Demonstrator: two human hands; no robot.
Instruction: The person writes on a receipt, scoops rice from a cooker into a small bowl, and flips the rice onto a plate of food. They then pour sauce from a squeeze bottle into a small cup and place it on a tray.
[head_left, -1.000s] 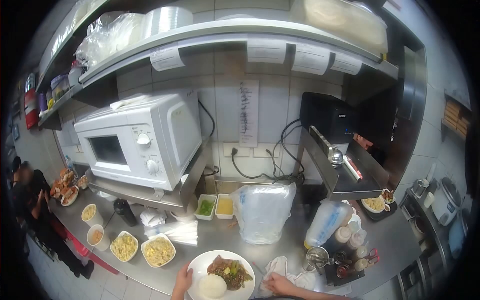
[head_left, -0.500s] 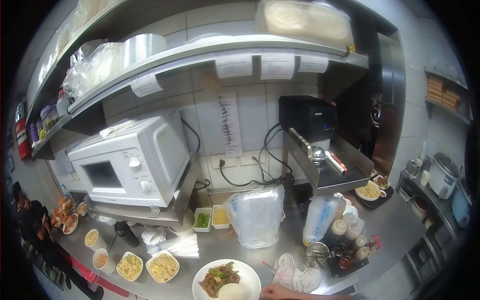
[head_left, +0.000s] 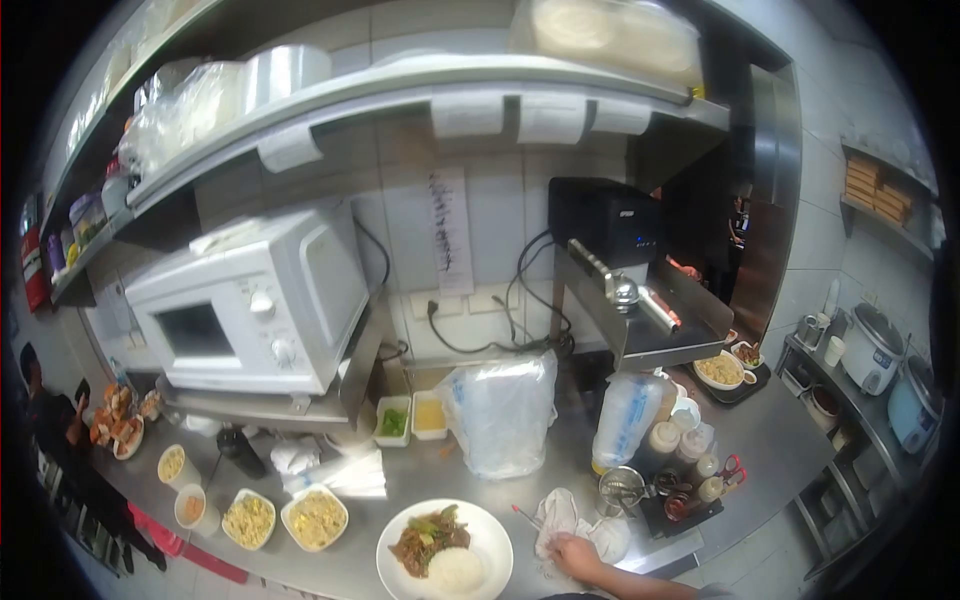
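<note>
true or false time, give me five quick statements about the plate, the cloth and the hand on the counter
1. The right hand lies on the white cloth. True.
2. The left hand grips the plate. False: the left hand is out of view and nothing touches the plate.
3. The plate carries meat with greens and a mound of rice. True.
4. The microwave door stands open. False: it is shut.
5. The two bowls sit to the right of the plate. False: they sit to its left.
</note>
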